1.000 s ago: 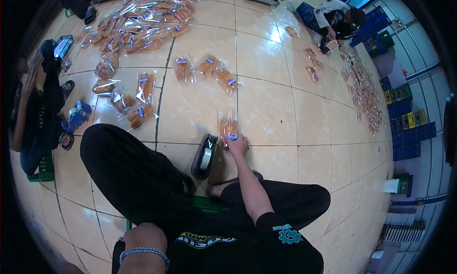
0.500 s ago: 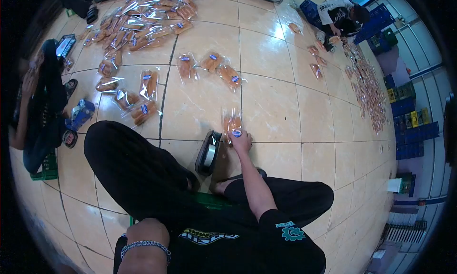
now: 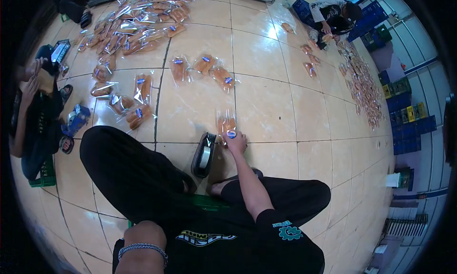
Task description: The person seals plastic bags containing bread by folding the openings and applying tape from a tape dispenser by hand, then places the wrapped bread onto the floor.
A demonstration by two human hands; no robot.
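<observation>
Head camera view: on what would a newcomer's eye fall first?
Probably the large heap of clear-wrapped brown bread, upper left on the pale tiled floor. Then, near the middle, the black tape dispenser beside the right hand, which touches one clear bread packet.

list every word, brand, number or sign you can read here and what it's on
No text reads clearly enough to quote.
Black shirt, chest: yellow and white lettering, distorted, unreadable.
Shirt sleeve: teal lettering above a gear-like emblem, too small.
Bag in the right hand's grip: blue-and-white label, too small.
Other bread bags: similar labels, too small.
</observation>
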